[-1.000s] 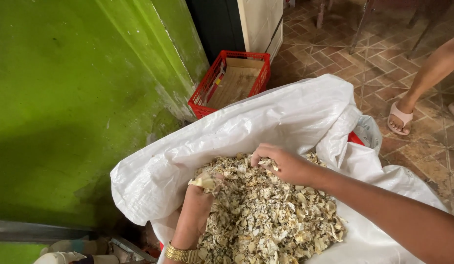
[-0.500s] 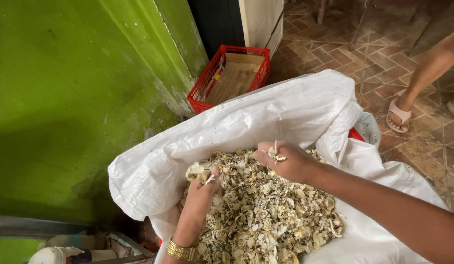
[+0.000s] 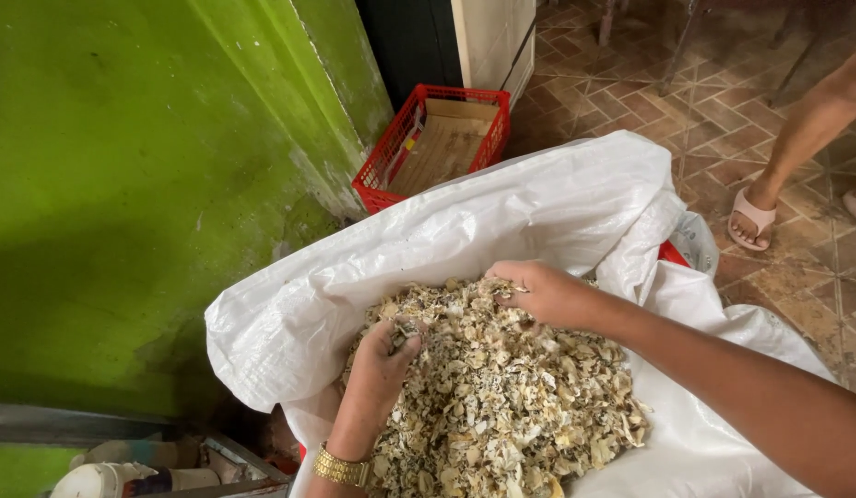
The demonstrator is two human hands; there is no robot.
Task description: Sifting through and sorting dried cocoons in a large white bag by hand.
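- Over the open white sack (image 3: 538, 207), both hands work in the heap of dry pale flakes (image 3: 501, 406) that fills it
- Left hand (image 3: 383, 355) has sunk lower into the near side of the heap than half a second ago, when it was lifted with a clump of flakes; now its fingers are curled together around a small dark-and-pale pinch of the stuff
- Right hand (image 3: 538, 290) has dropped from above the heap to rest on its far edge, palm down; the few flakes that lay on its back are gone, and whether its grip is closed on anything I cannot tell, since the fingers are tucked under
- Judging from that, the sifting through the flakes goes on, with the flakes all lying inside the sack
- Gold wristwatch (image 3: 340, 468) sits on the left wrist
- Green wall (image 3: 142, 184) stands close on the left, hemming in the sack's rim
- Red plastic crate (image 3: 432, 143) holding cardboard stands beyond the sack, apart from it
- Another person's foot in a pale sandal (image 3: 750, 219) stands on the tiled floor (image 3: 723, 111) to the right, well apart from the hands
- Nothing lies between the hands and the heap
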